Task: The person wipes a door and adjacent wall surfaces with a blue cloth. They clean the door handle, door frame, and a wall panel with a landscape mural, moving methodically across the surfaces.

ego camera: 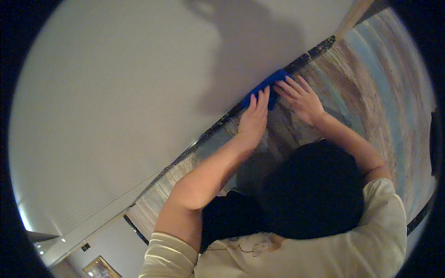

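A blue cloth point(267, 85) lies along the narrow black marbled strip point(299, 65) where the pale surface meets a striped, rug-like surface. The fingers of my left hand point(253, 116) rest on the cloth's lower left part, pointing up the picture. From the other side, my right hand point(305, 101) has its fingertips on the cloth's right end. Both hands lie close together with backs showing. The fingers cover part of the cloth, and a short fold of it hangs between the hands.
A pale, smooth surface point(114, 87) fills the upper left, with a dark shadow on it. The striped surface point(379, 97) in brown, beige and blue spreads to the right. Large dark forms point(313, 191) lie between my arms. A framed picture point(100, 267) shows at lower left.
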